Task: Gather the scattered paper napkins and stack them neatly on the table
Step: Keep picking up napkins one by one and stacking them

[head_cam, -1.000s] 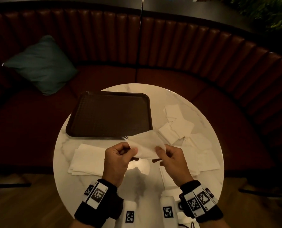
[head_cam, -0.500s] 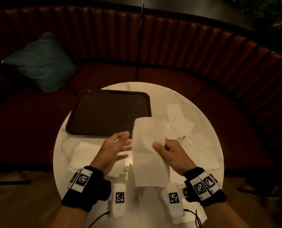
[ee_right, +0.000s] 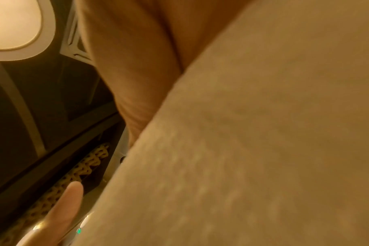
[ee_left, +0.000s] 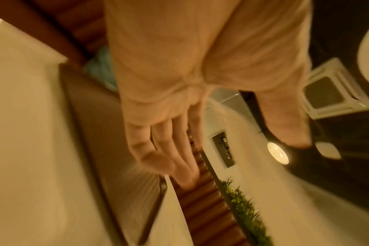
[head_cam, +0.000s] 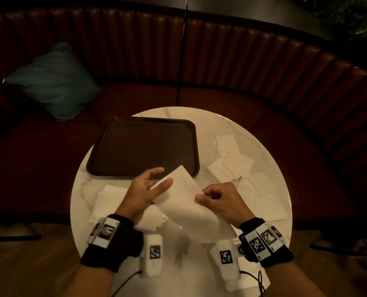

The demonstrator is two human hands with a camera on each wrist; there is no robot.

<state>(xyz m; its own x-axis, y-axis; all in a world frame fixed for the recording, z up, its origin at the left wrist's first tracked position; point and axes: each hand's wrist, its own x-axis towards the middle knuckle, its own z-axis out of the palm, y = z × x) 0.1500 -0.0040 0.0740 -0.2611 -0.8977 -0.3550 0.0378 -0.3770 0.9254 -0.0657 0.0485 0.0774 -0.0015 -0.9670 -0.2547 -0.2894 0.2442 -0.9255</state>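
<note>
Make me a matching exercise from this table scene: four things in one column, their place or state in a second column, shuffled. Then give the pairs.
Things:
1. brown tray
2. teal cushion
3. held napkin
4. left hand

Places or states:
A. on the red bench seat
B. pinched at its edge by the right hand
C. fingers spread, open
D. on the far left part of the marble table, nothing on it

Pairs: 1-D, 2-A, 3-B, 4-C
</note>
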